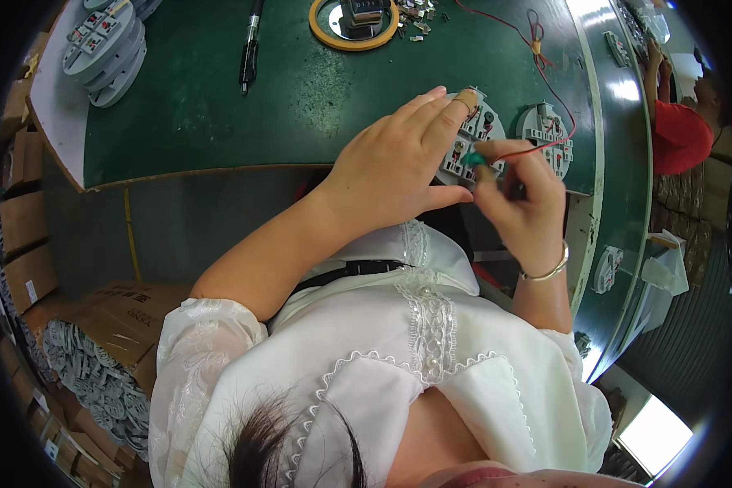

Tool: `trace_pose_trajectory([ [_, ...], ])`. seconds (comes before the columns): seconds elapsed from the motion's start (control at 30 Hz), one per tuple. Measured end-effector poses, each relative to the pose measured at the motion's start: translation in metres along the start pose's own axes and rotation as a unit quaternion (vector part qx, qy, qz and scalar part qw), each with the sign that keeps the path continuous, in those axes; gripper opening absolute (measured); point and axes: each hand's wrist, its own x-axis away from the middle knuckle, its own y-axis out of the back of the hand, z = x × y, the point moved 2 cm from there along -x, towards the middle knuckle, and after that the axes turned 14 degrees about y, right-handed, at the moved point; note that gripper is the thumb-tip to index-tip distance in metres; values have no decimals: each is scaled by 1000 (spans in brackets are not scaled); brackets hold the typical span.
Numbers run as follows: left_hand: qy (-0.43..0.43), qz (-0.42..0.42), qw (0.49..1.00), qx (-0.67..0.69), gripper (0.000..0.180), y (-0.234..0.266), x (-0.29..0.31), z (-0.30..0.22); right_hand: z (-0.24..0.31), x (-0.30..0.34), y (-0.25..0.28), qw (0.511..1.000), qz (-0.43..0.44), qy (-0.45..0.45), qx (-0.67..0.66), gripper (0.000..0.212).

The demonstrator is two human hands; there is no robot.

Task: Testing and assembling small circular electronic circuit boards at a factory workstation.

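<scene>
Right fingers pinch green connector at near side of round base; left fingers extend over its left, grip unclear.

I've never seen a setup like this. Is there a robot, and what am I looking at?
No robot here: these are a person's two bare hands, seen from above by a wide camera worn on the head, which bends straight edges. The left hand lies over a round grey part; the right hand pinches a small, blurred green piece, near a red wire. The green table also bears a black pen, a yellow-rimmed round dish and metal bits.
</scene>
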Motion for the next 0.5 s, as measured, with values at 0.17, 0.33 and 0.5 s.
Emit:
trace_pose_trajectory([
  [0.17,-6,-9,1000,4,99,3,0,1,0,11,-24,999,-37,16,-32,29],
  [0.33,-1,7,1000,1,97,0,1,4,-1,11,-31,995,-49,84,4,32],
  [0.5,-7,-5,1000,-4,95,-1,1,2,-1,18,-6,999,-43,21,-7,33],
])
